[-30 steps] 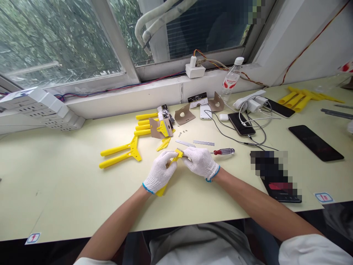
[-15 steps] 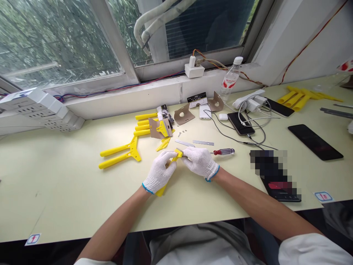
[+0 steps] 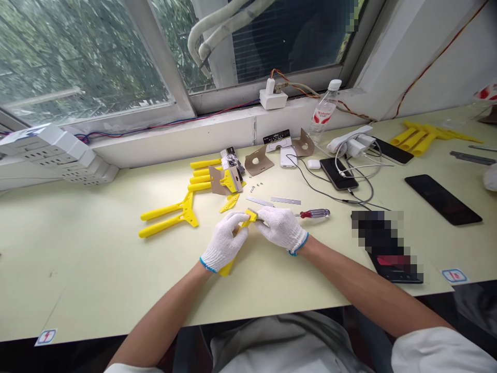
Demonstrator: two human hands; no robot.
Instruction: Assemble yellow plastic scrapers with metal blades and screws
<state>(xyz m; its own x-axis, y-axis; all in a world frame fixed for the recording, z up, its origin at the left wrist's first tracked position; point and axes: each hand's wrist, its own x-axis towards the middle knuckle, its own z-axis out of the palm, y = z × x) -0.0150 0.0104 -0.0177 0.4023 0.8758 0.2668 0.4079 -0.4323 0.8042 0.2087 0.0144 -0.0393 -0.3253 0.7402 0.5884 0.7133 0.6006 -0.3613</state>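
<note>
In a white knitted glove, my left hand [image 3: 222,242] is closed around a yellow scraper [image 3: 227,267], whose handle slants down toward the table's front edge. My right hand [image 3: 281,228], gloved the same way, pinches at the scraper's head; its fingertips are partly hidden. Just beyond my hands lie a loose yellow clamp piece [image 3: 230,203], a metal blade [image 3: 286,200] and a second blade [image 3: 259,201]. Several tiny screws [image 3: 252,189] are scattered behind them. A screwdriver [image 3: 315,213] with a red and clear handle lies right of my right hand.
More yellow scrapers [image 3: 166,220] lie to the left, others beside cardboard packaging [image 3: 259,161]. A water bottle [image 3: 325,111], a power strip [image 3: 351,142] with cables and several phones [image 3: 442,199] occupy the right. White boxes [image 3: 62,155] are stacked at the far left.
My hands and the scraper stay in practically the same place. At the far right edge, a whitish gloved shape has come further into view.
</note>
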